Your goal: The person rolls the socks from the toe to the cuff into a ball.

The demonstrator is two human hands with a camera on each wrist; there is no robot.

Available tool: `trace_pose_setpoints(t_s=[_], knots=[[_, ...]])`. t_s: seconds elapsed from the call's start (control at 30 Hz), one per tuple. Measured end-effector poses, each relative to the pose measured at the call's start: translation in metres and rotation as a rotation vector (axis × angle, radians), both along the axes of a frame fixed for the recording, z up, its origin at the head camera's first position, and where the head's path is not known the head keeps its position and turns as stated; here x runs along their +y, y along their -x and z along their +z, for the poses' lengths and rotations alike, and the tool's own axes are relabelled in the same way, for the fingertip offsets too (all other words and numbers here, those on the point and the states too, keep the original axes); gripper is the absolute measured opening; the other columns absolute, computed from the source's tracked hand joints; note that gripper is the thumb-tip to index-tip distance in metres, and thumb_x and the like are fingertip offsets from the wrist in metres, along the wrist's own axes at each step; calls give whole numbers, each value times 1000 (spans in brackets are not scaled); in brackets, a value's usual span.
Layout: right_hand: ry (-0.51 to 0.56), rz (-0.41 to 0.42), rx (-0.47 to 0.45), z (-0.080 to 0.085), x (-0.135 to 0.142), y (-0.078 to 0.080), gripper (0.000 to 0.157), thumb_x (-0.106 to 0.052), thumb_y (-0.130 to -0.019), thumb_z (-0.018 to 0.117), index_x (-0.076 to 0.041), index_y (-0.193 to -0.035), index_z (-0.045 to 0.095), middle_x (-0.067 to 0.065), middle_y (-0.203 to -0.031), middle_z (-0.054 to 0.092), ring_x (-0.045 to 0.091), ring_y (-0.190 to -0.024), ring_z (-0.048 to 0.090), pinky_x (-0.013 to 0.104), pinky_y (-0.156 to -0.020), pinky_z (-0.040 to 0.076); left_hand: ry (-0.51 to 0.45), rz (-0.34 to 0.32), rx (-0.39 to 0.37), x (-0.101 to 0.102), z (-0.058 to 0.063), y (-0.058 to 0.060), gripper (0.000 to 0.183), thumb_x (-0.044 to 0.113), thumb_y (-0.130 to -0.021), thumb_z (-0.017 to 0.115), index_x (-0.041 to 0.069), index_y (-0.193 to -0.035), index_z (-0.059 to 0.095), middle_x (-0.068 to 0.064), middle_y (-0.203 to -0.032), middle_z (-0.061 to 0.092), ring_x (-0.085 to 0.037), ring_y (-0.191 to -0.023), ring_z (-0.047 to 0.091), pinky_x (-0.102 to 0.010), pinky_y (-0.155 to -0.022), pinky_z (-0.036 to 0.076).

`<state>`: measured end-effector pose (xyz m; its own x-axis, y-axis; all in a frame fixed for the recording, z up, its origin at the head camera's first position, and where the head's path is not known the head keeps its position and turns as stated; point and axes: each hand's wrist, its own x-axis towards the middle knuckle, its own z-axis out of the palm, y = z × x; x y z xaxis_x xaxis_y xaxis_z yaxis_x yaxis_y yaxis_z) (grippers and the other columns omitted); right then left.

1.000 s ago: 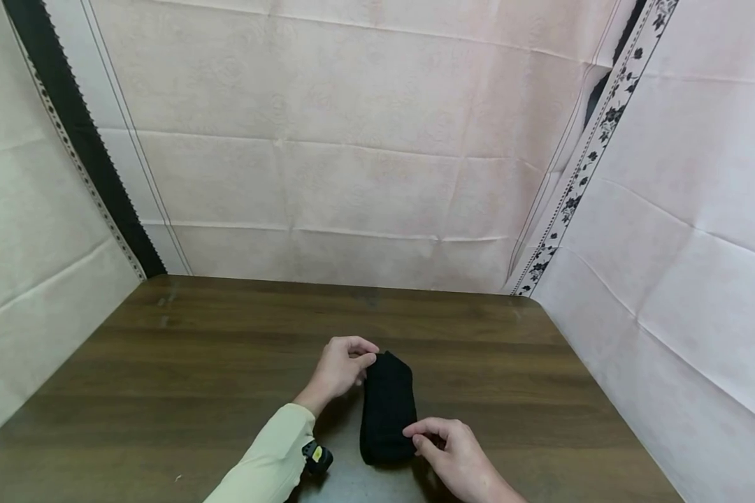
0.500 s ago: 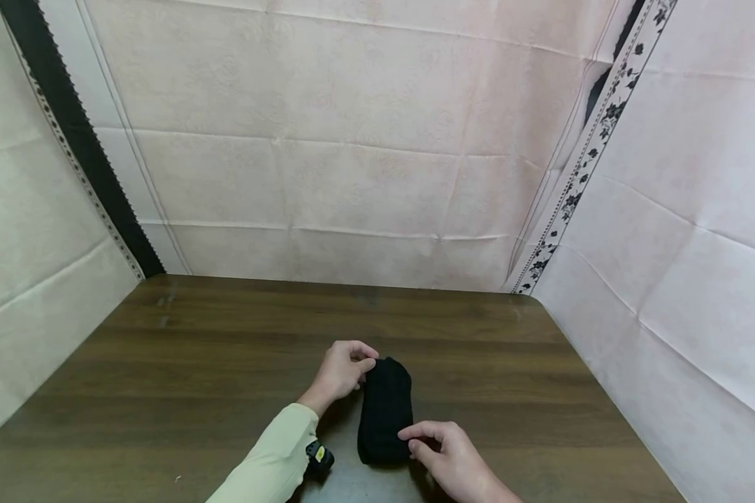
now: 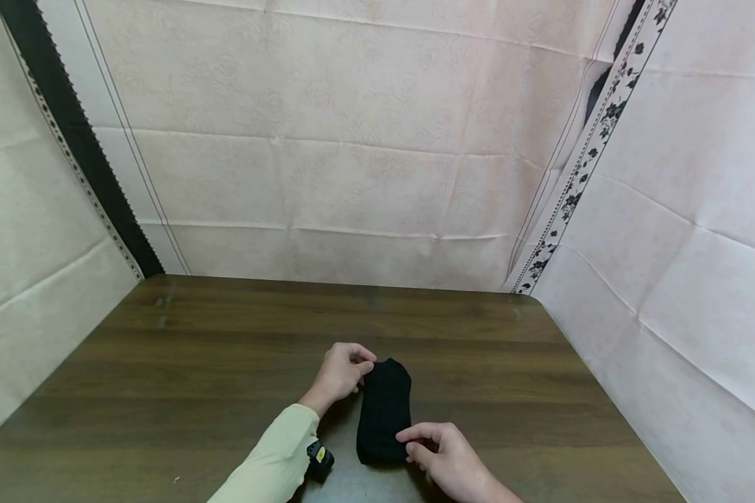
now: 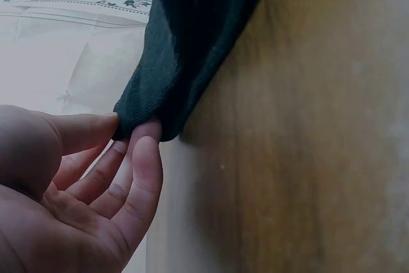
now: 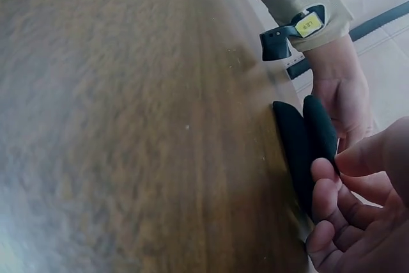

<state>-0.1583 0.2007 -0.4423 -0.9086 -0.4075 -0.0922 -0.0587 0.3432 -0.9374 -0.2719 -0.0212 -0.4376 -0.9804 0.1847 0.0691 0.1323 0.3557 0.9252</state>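
A black sock (image 3: 385, 412), folded into a narrow strip, lies lengthwise over the table in front of me. My left hand (image 3: 342, 374) pinches its far left corner between thumb and fingers; the left wrist view shows the knit fabric (image 4: 169, 62) drawn to a point there. Near the front, my right hand (image 3: 443, 454) pinches the sock's right edge. From the right wrist, two layers of the sock (image 5: 295, 151) show side by side, the upper one held at the fingertips of the right hand (image 5: 364, 209).
The brown wooden table (image 3: 226, 363) spreads out on every side of the sock. Pale cloth sheets (image 3: 352, 175) hang behind it and along both sides. A black wrist camera (image 3: 319, 461) is strapped at the left sleeve (image 3: 267, 454).
The sock's far end has come slightly nearer and looks rounder. Both hands keep their pinch; the right hand has shifted a little left and the left hand slightly toward me.
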Motion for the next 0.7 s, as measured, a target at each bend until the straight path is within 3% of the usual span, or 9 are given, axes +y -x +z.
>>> trace_pose_setpoints(t_s=[0.37, 0.53, 0.7], knots=[[-40, 15, 14, 1, -1, -1, 19, -10, -99, 62, -4, -115, 72, 4, -85, 66, 13, -59, 54, 26, -52, 47, 28, 13, -8, -2, -4, -2, 9, 2, -94, 69, 3, -101, 74, -5, -81, 65, -20, -62, 60, -31, -52, 51], [-92, 6, 96, 6, -1, -3, 18, -14, -98, 65, -7, -114, 73, 1, -84, 66, 10, -61, 55, 26, -55, 48, 84, 16, 28, -3, -2, -3, 9, 3, -93, 71, 5, -101, 73, -4, -91, 68, -16, -69, 61, -32, -62, 52], [-170, -25, 242, 10, 0, -4, 18, -20, -96, 69, -10, -110, 75, -4, -82, 61, 7, -66, 54, 26, -58, 46, 167, 8, 66, -5, 4, -7, 10, 7, -93, 72, 7, -103, 73, -2, -97, 68, -16, -78, 60, -35, -70, 53]])
